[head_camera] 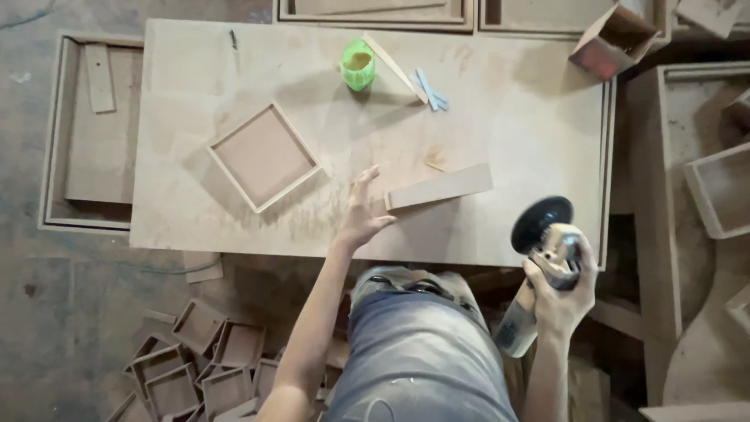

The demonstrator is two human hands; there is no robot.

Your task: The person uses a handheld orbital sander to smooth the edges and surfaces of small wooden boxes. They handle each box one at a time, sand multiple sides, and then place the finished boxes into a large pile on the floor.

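Angle grinder (543, 254): gripped by the right hand (564, 293), fingers wrapped around its body, black disc end pointing up and away from the person, off the near right edge of the counter (508, 117). The left hand (362, 211) rests on the counter with fingers spread wide, holding nothing; its fingertips lie just beside the near end of a flat wooden strip (439, 187). A shallow square wooden tray (264, 155) sits to the left of that hand, apart from it. Beyond the left hand stands a green cup (358, 65), next to a thin wooden stick (394, 66). More square trays (199, 363) are stacked on the floor below the left forearm.
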